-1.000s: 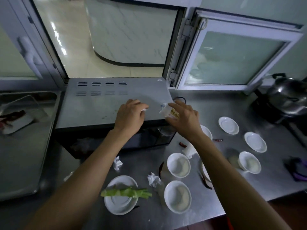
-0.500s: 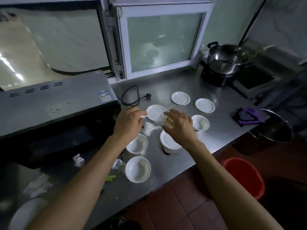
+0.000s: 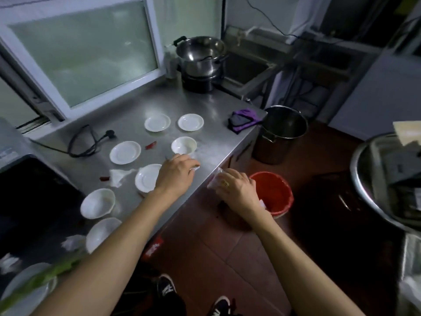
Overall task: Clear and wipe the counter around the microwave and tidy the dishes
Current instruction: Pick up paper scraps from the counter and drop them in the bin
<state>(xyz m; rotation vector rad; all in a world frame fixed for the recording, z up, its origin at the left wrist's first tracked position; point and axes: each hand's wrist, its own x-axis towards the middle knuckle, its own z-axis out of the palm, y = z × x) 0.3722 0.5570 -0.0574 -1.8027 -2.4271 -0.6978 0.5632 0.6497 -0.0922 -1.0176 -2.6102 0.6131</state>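
My right hand [image 3: 237,190] holds a small clear plastic cup [image 3: 216,180] past the counter's front edge, just left of a red bucket [image 3: 273,192] on the floor. My left hand [image 3: 176,174] hovers over the steel counter [image 3: 211,106] and pinches a small clear scrap at its fingertips. Several white saucers [image 3: 124,152] and bowls [image 3: 184,145] are spread over the counter. A crumpled tissue [image 3: 118,176] lies beside a saucer. The black microwave [image 3: 29,190] fills the left edge.
A purple cloth [image 3: 242,120] lies at the counter's right corner. A steel pot [image 3: 200,53] sits on a cooker at the back. A black power cord [image 3: 91,140] is coiled near the window. A steel bucket [image 3: 280,133] stands on the floor. A green vegetable [image 3: 41,277] lies on a plate at bottom left.
The view has swung right, from the microwave top to the counter's right end. Both hands moved right with it, and my right hand carried the cup out beyond the counter edge toward the red bucket.
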